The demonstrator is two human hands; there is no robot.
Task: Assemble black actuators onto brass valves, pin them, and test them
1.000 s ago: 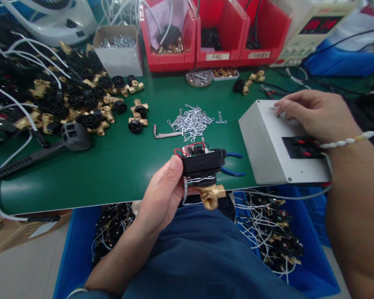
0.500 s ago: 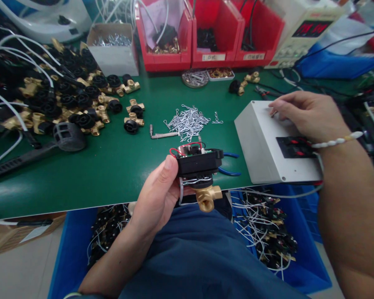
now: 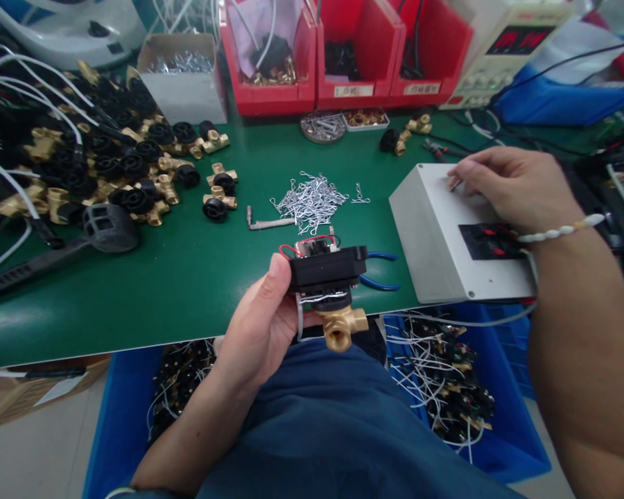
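Note:
My left hand (image 3: 260, 326) is closed round a valve assembly (image 3: 327, 287), a black actuator housing with red and white wires on top and a brass tee fitting below, held over the table's front edge. My right hand (image 3: 514, 187) rests on top of a grey plastic box (image 3: 437, 242), its curled fingertips pinched on a small switch near the box's far edge. A black panel with red terminals (image 3: 491, 240) lies on the box just under my wrist, which wears a bead bracelet.
A heap of silver clips (image 3: 312, 201) lies mid-table, blue-handled pliers (image 3: 377, 277) beside the valve. Brass-and-black valve bodies (image 3: 109, 173) pile at left. Red bins (image 3: 343, 62) and a power supply (image 3: 509, 48) line the back. Blue crates (image 3: 499, 443) of wired parts sit below the green table (image 3: 161, 277).
The view has drifted slightly, so everything sits a little lower-left in frame. Both hands keep their grips and places.

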